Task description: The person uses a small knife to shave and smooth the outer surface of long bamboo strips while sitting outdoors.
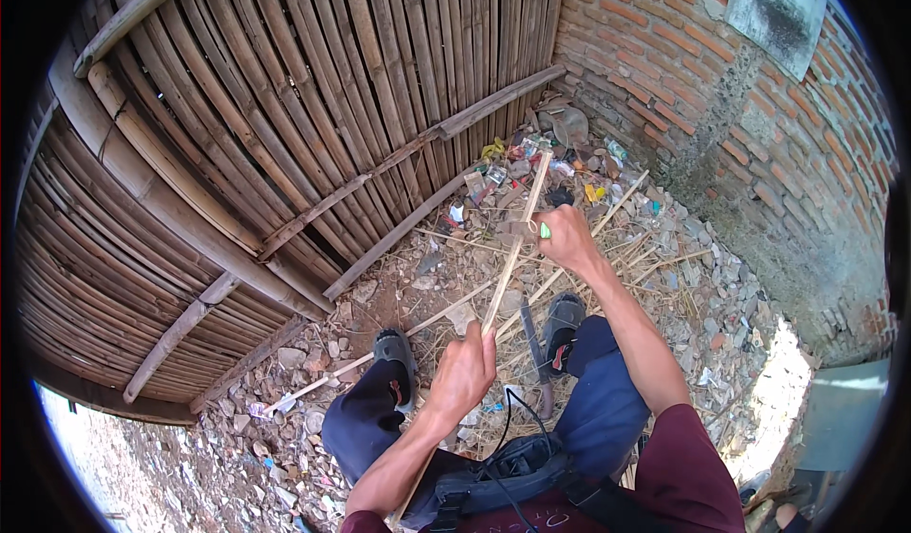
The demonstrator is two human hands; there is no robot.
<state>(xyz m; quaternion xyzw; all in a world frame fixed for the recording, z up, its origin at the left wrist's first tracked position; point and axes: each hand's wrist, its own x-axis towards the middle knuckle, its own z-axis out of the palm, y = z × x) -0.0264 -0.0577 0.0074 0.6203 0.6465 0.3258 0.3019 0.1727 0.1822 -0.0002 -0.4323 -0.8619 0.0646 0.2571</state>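
Note:
A long pale bamboo strip (505, 281) slants away from my body, its far end over the rubble. My left hand (462, 372) is closed round its nearer part. My right hand (567, 237) is closed farther up, beside the strip. Something with a bright green end (545, 231) shows in that fist, and a short brownish blade-like piece lies across the strip there; it looks like a small knife, mostly hidden by my fingers. On the ground between my shoes lies a machete-like tool (533, 343) with a dark blade.
More bamboo strips (361, 362) and thin shavings lie over stony rubble around my feet. A bamboo slat wall (380, 68) stands at left, a brick wall (664, 68) at right. Litter (531, 158) is heaped in their corner. A black pouch (508, 471) sits at my waist.

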